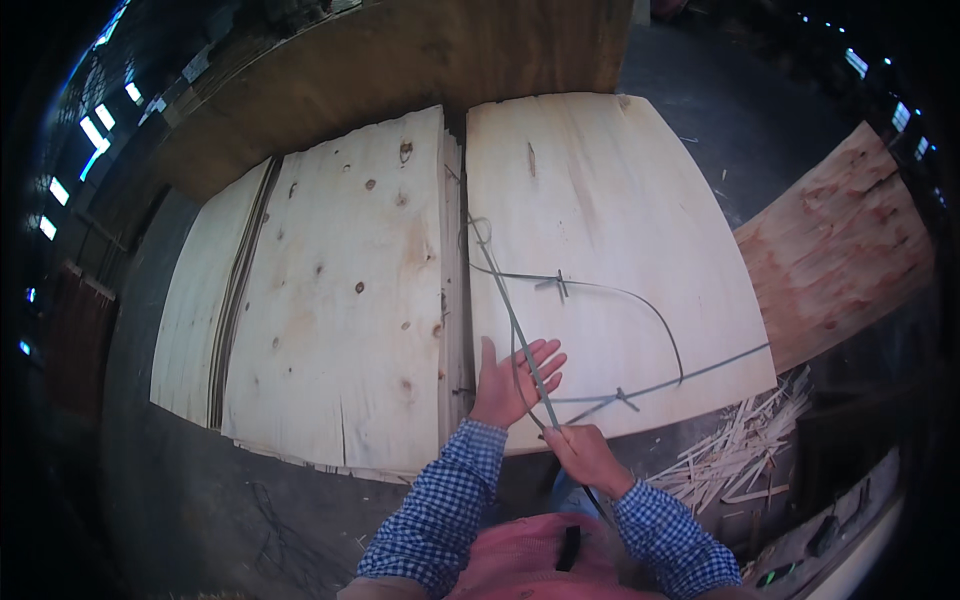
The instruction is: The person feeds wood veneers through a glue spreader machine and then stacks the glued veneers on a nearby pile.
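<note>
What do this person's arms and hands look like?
The left sleeve and right sleeve are long, in a small blue-and-white check, ending near the wrists. The left hand and right hand are bare, with no gloves.

One head-worn fisheye looks down and forward, close above the left hand [498, 390], right hand [588, 456] and veneer stacks [330, 250].

The strap [517, 330] at the centre is grey-green. Blue-and-white check covers the left sleeve [435, 510] just past six o'clock and the right sleeve [672, 530] at five; the garment [535, 555] at six is pink. Cream veneer [330, 235] at nine carries brown knots. Red blotches mottle the tan board [835, 245] at three. The dim panel [430, 55] at twelve looks brown.
</note>
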The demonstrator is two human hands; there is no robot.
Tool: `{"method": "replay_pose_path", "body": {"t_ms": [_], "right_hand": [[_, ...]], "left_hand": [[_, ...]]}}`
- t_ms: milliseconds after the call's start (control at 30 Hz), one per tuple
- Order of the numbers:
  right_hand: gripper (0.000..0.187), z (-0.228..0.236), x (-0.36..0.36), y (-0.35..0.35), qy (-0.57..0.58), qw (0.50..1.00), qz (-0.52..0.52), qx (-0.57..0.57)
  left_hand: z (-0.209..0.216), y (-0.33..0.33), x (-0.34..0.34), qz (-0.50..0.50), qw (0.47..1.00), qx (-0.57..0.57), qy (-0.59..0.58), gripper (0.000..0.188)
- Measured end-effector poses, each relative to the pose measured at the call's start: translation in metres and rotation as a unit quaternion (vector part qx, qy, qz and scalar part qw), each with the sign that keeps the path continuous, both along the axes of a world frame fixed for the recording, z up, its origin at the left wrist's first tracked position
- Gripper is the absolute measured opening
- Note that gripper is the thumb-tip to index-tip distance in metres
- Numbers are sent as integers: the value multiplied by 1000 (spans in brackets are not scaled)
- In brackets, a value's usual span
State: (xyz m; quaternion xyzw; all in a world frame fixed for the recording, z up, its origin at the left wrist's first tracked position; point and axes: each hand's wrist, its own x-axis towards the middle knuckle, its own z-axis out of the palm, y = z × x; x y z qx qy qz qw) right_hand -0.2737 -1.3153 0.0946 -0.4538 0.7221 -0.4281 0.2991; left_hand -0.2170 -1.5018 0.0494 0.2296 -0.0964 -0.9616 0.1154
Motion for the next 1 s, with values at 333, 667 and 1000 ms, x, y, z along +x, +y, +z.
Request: {"method": "replay_pose_path", "body": {"t_ms": [333,667,1000], "right_hand": [[38,114,239,202,25,992,90,87],[42,-54,368,525,126,912,68,385],[54,-126,491,553,96,943,169,270]], "left_hand": [[10,8,131,26,985,138,-97,40],[13,324,443,28,963,-131,-234,31],[65,495,909,463,744,-156,-456,33]]}}
